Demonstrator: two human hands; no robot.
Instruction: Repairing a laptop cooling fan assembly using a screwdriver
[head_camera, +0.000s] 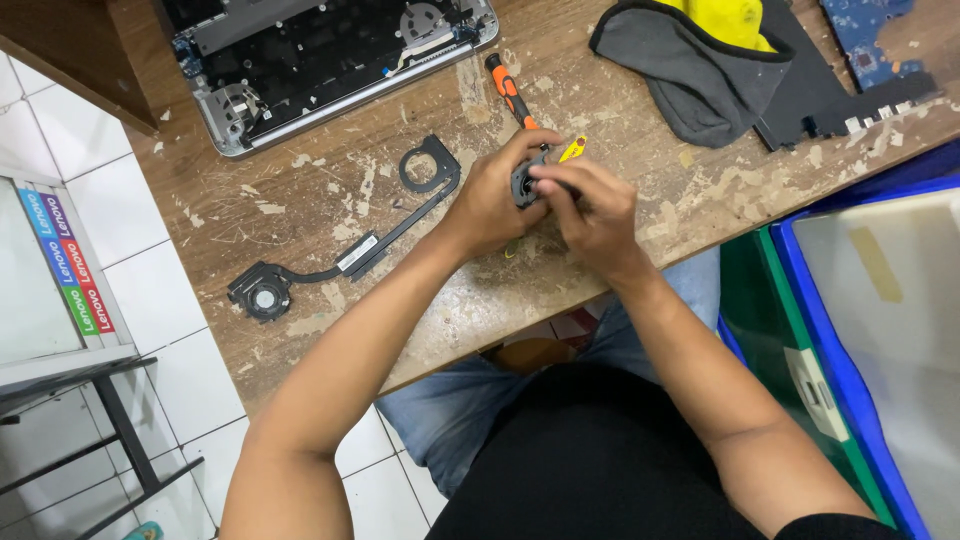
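Worn wooden workbench (420, 300), seen from above.

Containers: blue bin (800, 290) and green bin (760, 320) at right, beside the bench; contents cannot be told.

Surroundings, left to right: black heat-pipe assembly with round fan (262, 291) and ring bracket (430, 165); opened laptop base (330, 60) at the far edge; orange-handled screwdriver (510, 92) just behind the hands; small yellow piece (572, 149); grey-and-yellow cloth (700, 60); black panel (830, 100); blue circuit board (865, 40).

Item in hand: small black fan (524, 187), round, mostly hidden by fingers, held above the bench centre. Left hand (490, 200) curled round it; right hand (595, 215) pinching its upper edge.
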